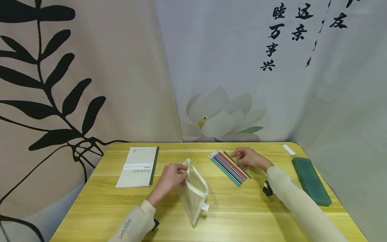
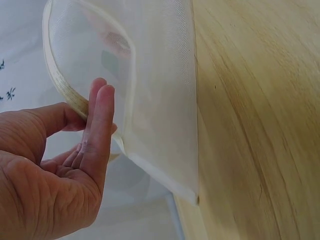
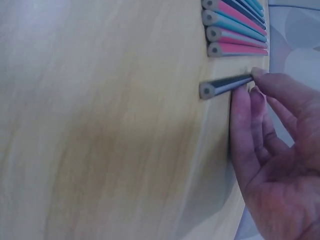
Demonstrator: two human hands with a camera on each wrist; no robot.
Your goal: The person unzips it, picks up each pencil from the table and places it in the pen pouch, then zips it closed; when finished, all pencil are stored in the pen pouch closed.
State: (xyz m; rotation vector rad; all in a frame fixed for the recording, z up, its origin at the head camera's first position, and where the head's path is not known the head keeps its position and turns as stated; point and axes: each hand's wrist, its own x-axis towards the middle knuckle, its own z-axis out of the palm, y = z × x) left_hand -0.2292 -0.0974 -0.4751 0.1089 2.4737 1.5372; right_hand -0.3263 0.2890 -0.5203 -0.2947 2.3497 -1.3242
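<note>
My left hand (image 1: 171, 178) pinches the rim of a cream mesh zip pouch (image 1: 193, 198), whose mouth gapes and whose lower corner hangs toward me. In the left wrist view the pouch (image 2: 162, 110) is see-through, and the thumb and fingers hold its zip edge. My right hand (image 1: 249, 158) pinches a black pencil (image 1: 243, 170) between thumb and fingers, just right of a row of pencils (image 1: 226, 168) in teal, black and pink. The right wrist view shows that black pencil (image 3: 220, 86) apart from the row, its blunt end toward the camera.
A white notebook (image 1: 136, 168) with a dark spine lies on the left of the wooden table (image 1: 242, 218). At the right are a green case (image 1: 311, 181) and a small white eraser (image 1: 288, 150). Printed curtains stand behind the table's far edge.
</note>
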